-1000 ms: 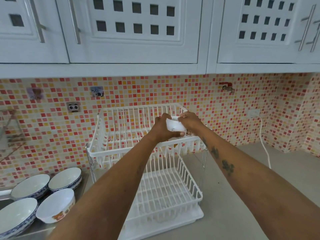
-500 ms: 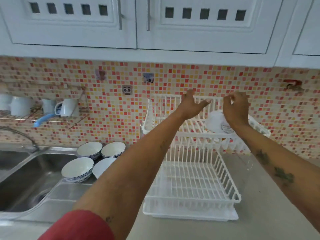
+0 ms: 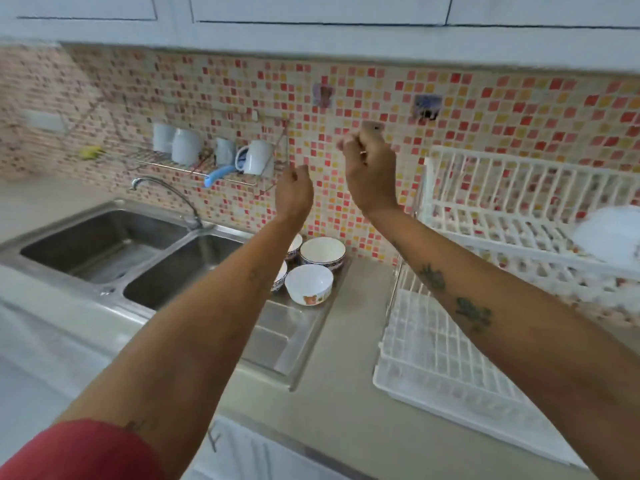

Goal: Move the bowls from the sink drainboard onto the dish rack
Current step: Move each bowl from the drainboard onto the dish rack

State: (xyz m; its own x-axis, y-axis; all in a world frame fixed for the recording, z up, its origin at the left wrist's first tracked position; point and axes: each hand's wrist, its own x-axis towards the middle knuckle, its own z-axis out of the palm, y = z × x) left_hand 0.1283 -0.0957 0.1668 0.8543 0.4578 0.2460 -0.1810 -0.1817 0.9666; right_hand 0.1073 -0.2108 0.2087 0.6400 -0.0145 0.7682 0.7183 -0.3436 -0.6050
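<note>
Several bowls stand on the steel drainboard [image 3: 294, 327] right of the sink. A plain white bowl with a small picture [image 3: 309, 283] is nearest. Behind it is a blue-rimmed bowl [image 3: 322, 253]. Two more are partly hidden by my left forearm. A white bowl [image 3: 611, 239] rests on its side on the upper tier of the white two-tier dish rack [image 3: 519, 188] at the right. My left hand [image 3: 294, 192] and my right hand [image 3: 372, 171] hang in the air above the drainboard bowls, both empty with fingers loosely curled.
A double steel sink [image 3: 138, 258] with a tap [image 3: 162, 192] lies to the left. A wall shelf with several white mugs [image 3: 211, 150] hangs above it. The rack's lower tier [image 3: 433, 344] sits on the grey counter. Cabinets overhang at the top.
The bowl was set on the rack's upper tier and let go. Both hands have moved left, away from the rack, to above the drainboard bowls. The view has swung left.
</note>
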